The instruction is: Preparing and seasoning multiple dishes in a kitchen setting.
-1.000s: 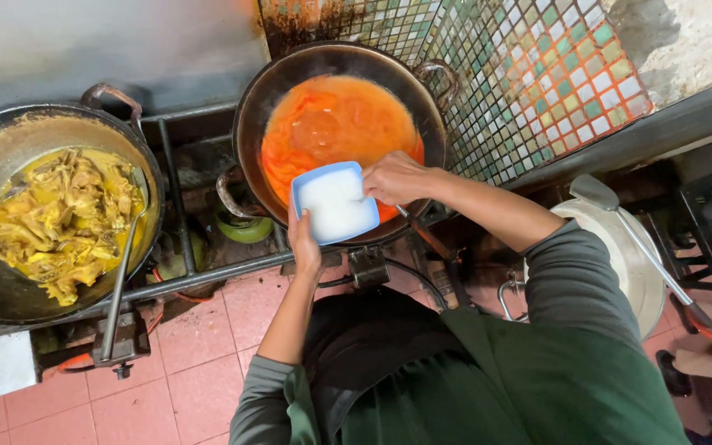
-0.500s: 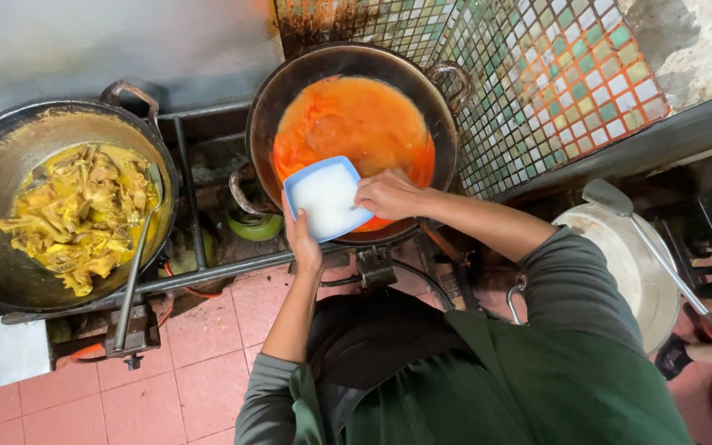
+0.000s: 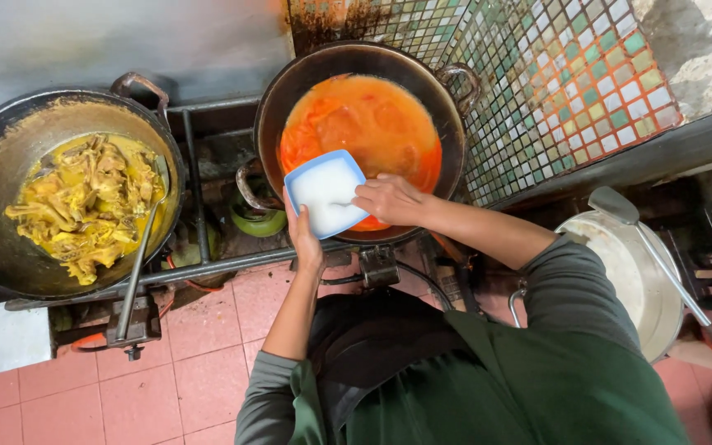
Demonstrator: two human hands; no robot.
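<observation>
My left hand (image 3: 303, 239) holds a pale blue rectangular tub (image 3: 323, 185) of white powder from below, over the near rim of a dark wok (image 3: 283, 91). The wok holds orange-red sauce (image 3: 364, 124). My right hand (image 3: 389, 199) rests at the tub's right edge. Its fingers are closed on what looks like a small spoon dipped in the powder. Both forearms are bare, with grey-green sleeves pushed up.
A second wok (image 3: 2, 124) at the left holds yellow stewed pieces (image 3: 84, 206) with a metal ladle (image 3: 138, 264) leaning in it. A white pot (image 3: 620, 272) with a ladle (image 3: 657, 255) stands at the right. Mosaic tiles (image 3: 554, 74) cover the wall behind, and the floor (image 3: 199, 379) is pink tile.
The tub and both hands have stayed at the wok's near rim. My right hand has shifted slightly within the tub, and the view has drifted a little.
</observation>
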